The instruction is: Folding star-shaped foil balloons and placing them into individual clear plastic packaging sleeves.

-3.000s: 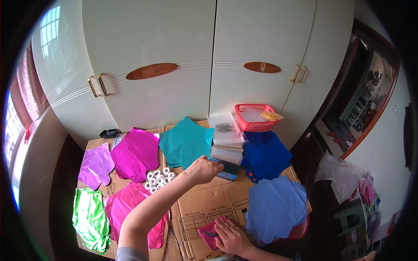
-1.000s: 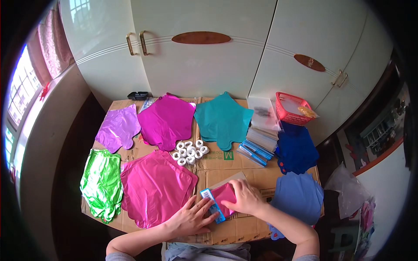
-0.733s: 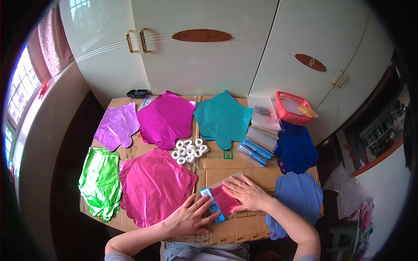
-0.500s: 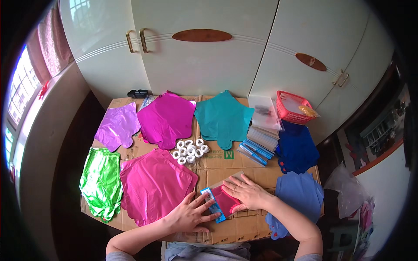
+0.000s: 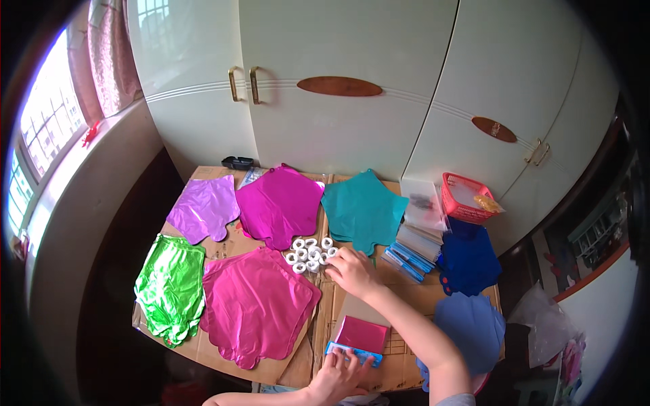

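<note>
Cardboard [image 5: 332,298]: your spread-fingered left hand [image 5: 337,377] rests on pink packet [image 5: 362,333], six o'clock (press evenly); right hand [image 5: 353,272] at white rolls [image 5: 313,256], grip unclear.

2 bare forearms [image 5: 421,330] are visible. Right hand [image 5: 355,273]: extended forward, fingers bent downward. Left hand [image 5: 336,380]: nearer the torso, palm down, fingers spread.

Rolls [image 5: 313,260] left of stacked bags [image 5: 409,260]
</note>
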`<state>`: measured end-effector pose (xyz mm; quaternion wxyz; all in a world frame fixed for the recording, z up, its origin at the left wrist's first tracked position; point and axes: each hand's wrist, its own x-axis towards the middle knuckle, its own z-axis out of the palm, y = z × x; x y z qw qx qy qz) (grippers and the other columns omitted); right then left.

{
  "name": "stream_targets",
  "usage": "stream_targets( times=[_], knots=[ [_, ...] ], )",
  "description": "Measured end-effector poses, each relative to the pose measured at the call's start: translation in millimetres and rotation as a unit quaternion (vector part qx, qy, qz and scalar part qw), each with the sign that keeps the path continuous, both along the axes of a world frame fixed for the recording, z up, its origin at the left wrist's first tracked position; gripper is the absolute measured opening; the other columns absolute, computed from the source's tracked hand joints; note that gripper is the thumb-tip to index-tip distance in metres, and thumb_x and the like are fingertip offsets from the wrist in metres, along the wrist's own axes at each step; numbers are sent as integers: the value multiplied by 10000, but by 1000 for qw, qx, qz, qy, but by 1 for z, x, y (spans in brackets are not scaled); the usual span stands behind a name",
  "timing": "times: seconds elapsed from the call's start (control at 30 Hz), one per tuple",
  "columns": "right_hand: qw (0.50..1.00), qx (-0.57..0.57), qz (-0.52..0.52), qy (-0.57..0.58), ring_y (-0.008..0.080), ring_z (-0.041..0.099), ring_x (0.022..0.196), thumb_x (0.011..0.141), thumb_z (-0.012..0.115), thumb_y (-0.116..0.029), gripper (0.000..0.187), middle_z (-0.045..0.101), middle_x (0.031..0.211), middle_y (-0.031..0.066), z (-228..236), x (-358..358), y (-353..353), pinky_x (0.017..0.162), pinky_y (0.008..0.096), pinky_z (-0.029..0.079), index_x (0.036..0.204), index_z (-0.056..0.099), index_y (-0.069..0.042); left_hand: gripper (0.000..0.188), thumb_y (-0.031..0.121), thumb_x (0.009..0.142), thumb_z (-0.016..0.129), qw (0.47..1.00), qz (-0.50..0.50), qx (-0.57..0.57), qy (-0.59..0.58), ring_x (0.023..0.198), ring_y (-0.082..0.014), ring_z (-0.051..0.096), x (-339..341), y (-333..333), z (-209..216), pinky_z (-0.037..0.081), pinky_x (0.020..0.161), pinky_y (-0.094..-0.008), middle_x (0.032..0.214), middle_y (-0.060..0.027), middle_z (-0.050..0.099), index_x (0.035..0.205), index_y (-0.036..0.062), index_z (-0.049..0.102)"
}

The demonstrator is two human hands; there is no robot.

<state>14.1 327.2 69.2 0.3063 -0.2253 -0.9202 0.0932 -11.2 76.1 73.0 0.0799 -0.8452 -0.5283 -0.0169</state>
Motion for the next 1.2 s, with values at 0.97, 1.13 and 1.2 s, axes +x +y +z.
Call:
stream_targets(
  times=[0.97, 1.13, 1.2],
  knots=[
    [927, -345, 1, -148, 193, 643, 754, 772, 749, -132, 274, 595, 885, 87, 17, 111, -46, 743, 336, 531, 984, 618, -19, 828, 692, 737, 583, 999, -2, -1, -42, 876, -372, 543, -4, 6, 8, 465, 690, -453, 1113, -188, 512, 1411, 234, 434],
    [875, -436, 49, -204, 196, 664, 813, 833, 670, -104, 127, 673, 896, 110, 30, 109, -43, 750, 314, 524, 907, 674, -1, 826, 692, 743, 583, 999, 2, 7, -45, 900, -375, 530, -4, 4, 5, 466, 696, -456, 1152, -197, 489, 1413, 234, 429],
    [853, -477, 65, -202, 162, 659, 826, 852, 642, -100, 139, 692, 894, 102, 30, 109, -42, 747, 299, 517, 938, 673, 5, 827, 692, 745, 582, 999, 3, 9, -52, 908, -376, 523, -4, 4, 4, 466, 697, -457, 1161, -199, 483, 1415, 234, 426]
  ],
)
